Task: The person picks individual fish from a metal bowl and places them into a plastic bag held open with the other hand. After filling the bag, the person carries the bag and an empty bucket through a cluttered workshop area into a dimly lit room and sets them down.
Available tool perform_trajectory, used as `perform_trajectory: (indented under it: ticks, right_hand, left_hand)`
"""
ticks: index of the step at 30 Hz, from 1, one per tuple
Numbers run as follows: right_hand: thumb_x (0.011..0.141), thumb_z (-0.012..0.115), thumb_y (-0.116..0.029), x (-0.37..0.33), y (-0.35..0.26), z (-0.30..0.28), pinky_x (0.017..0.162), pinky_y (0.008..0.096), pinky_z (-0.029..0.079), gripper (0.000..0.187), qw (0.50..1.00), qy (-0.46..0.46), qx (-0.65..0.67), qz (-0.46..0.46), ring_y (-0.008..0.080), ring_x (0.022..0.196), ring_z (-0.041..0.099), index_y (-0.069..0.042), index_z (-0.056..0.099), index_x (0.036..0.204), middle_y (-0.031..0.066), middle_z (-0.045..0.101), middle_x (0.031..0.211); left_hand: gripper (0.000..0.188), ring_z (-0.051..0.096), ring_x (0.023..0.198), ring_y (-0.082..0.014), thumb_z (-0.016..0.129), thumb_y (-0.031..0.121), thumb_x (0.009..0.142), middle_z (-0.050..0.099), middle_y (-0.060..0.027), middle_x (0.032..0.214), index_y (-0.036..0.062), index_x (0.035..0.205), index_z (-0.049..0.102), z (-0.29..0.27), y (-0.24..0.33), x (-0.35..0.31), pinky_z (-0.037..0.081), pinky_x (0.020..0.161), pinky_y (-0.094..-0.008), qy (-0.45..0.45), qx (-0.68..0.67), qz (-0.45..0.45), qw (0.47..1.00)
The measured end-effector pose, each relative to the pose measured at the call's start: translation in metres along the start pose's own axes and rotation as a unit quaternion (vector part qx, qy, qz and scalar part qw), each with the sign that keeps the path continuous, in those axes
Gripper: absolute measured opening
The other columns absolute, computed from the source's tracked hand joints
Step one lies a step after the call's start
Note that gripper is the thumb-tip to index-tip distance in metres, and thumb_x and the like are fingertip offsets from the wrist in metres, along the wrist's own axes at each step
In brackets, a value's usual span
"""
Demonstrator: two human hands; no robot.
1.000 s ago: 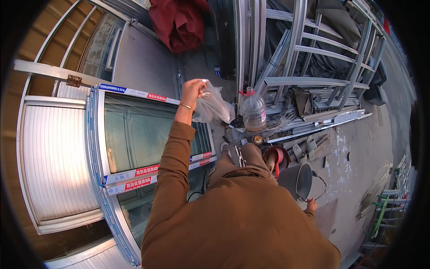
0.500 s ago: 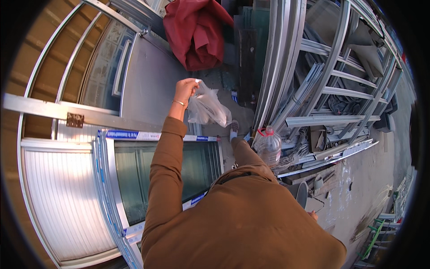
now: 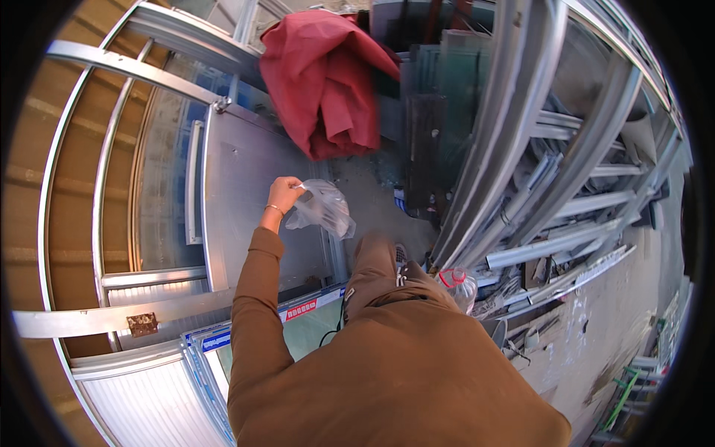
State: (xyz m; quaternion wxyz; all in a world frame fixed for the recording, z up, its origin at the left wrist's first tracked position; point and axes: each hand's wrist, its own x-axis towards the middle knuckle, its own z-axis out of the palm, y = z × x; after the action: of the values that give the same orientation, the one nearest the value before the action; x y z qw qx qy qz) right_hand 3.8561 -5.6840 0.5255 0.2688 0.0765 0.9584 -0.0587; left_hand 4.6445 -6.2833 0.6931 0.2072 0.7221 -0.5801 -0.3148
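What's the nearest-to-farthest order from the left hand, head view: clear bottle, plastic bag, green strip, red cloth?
1. Plastic bag: held in the left hand
2. Red cloth: above, slightly right
3. Clear bottle: right, lower
4. Green strip: far lower right

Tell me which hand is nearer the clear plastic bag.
Left: the left hand holds the clear plastic bag at one end; the right hand isn't in view.

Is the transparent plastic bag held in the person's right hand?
No, the left hand holds the plastic bag by its upper end.
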Motion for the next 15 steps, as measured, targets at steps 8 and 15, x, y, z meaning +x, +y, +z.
perform_trajectory:
  ticks: [8,15]
  right_hand:
    - [0.105,0.045,-0.042,-0.105,-0.089,0.016,0.082,0.0442,0.054,0.057,0.995,0.011,-0.089,-0.034,0.0282,0.079,0.07,-0.001,0.078,0.084,0.0149,0.075,0.085]
    - [0.106,0.045,-0.044,-0.192,-0.124,0.037,0.083,0.044,0.054,0.058,0.987,0.055,-0.151,-0.011,0.0283,0.08,0.07,0.0,0.078,0.086,0.0158,0.076,0.088]
  left_hand:
    - [0.023,0.068,0.074,-0.0234,0.075,0.02,0.082,0.073,-0.0138,0.081,0.002,0.097,0.076,-0.076,-0.034,0.111,0.053,0.072,-0.036,0.002,0.053,0.025,0.998]
    - [0.021,0.072,0.087,-0.0344,0.072,0.018,0.084,0.074,-0.0183,0.092,0.0046,0.099,0.076,-0.132,-0.071,0.205,0.055,0.078,-0.0408,0.03,0.097,0.077,0.992]
